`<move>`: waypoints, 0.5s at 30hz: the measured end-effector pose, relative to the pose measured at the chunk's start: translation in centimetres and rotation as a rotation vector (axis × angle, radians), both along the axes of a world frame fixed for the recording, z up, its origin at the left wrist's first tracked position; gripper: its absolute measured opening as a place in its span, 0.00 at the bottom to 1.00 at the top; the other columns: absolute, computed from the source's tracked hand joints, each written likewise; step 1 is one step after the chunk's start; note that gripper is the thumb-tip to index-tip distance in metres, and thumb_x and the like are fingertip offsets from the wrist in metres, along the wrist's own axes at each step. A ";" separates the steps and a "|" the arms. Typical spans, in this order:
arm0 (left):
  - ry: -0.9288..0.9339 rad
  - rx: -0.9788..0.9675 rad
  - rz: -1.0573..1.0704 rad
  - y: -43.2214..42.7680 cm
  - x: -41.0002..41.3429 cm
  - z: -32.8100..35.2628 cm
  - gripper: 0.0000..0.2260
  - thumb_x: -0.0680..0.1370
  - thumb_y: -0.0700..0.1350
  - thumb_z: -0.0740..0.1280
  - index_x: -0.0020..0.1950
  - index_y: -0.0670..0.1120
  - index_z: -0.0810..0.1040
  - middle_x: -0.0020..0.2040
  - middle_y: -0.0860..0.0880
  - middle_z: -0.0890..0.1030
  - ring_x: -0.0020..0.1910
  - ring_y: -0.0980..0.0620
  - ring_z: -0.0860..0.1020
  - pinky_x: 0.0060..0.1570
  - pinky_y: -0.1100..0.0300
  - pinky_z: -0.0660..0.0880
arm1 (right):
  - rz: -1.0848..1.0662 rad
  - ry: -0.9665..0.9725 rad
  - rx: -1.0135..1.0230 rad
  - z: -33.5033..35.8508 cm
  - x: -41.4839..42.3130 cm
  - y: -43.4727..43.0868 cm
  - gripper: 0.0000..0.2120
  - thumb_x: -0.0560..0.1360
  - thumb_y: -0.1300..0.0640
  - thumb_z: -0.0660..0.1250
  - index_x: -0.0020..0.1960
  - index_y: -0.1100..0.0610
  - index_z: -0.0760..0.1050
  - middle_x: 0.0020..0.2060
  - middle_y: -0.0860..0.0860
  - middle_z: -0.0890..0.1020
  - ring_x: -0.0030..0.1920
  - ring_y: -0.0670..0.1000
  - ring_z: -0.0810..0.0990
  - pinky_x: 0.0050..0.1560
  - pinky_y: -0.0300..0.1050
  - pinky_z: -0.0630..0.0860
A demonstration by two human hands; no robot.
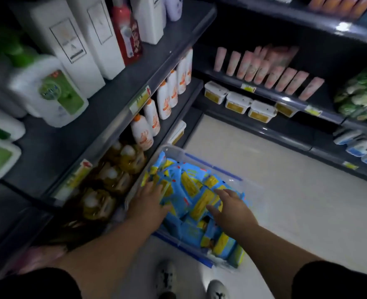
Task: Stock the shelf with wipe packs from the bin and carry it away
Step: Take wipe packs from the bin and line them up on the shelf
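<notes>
Picking: left hand (pixel 150 199) in blue-and-yellow wipe packs (pixel 191 186), clear plastic bin (pixel 174 151), grip unclear; right hand (pixel 232 207) splayed on top. Next: clamp bundle, lift.

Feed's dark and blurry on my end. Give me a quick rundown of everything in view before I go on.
bin: one, clear with blue trim, floor beside left shelving
wipe packs: many, blue and yellow, piled in the bin
cartons: several, white, top of left shelving
red bottle: one, red, beside the cartons
jug: one, white with green label, same shelf
orange-capped bottles: about six, white, shelf below
yellow bottles: several, yellow, lowest shelf by the bin
tubes: a dozen or so, pink, right shelving
tubs: at least four, white with yellow labels, under the tubes
shoes: two, white and black, floor
left hand: on the packs, bin's left side
right hand: spread over the packs
</notes>
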State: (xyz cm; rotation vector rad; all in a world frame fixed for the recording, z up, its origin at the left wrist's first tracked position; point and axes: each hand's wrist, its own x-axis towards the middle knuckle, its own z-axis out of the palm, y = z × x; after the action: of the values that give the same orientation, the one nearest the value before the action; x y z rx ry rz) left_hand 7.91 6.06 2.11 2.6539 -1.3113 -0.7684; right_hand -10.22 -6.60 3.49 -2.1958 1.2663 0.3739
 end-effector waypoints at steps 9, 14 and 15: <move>0.225 -0.006 -0.220 0.9 0.1 -6.7 0.21 0.76 0.54 0.67 0.69 0.55 0.71 0.76 0.55 0.58 0.76 0.54 0.52 0.72 0.58 0.50 | 0.088 -0.121 0.109 -7.0 3.6 1.4 0.23 0.79 0.48 0.62 0.72 0.51 0.66 0.70 0.50 0.69 0.68 0.51 0.70 0.65 0.43 0.65; 0.228 -0.196 -0.218 0.9 1.6 -7.8 0.10 0.76 0.45 0.69 0.55 0.45 0.82 0.66 0.49 0.74 0.69 0.50 0.65 0.69 0.58 0.61 | 0.071 -0.181 0.112 -7.8 4.9 0.9 0.20 0.81 0.49 0.60 0.71 0.50 0.68 0.68 0.50 0.72 0.66 0.51 0.72 0.63 0.44 0.68; 0.240 -0.217 -0.183 1.1 2.1 -7.8 0.07 0.76 0.44 0.69 0.52 0.44 0.83 0.64 0.48 0.75 0.68 0.50 0.67 0.66 0.61 0.62 | 0.072 -0.183 0.115 -7.8 5.1 0.8 0.19 0.81 0.49 0.59 0.71 0.50 0.68 0.67 0.50 0.73 0.65 0.52 0.72 0.62 0.44 0.68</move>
State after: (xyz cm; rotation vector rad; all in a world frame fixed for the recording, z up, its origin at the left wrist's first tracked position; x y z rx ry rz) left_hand 10.03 7.12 -5.69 2.2218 -1.4888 -0.8777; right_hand -5.09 -5.78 -4.31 -2.1288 1.0453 0.2603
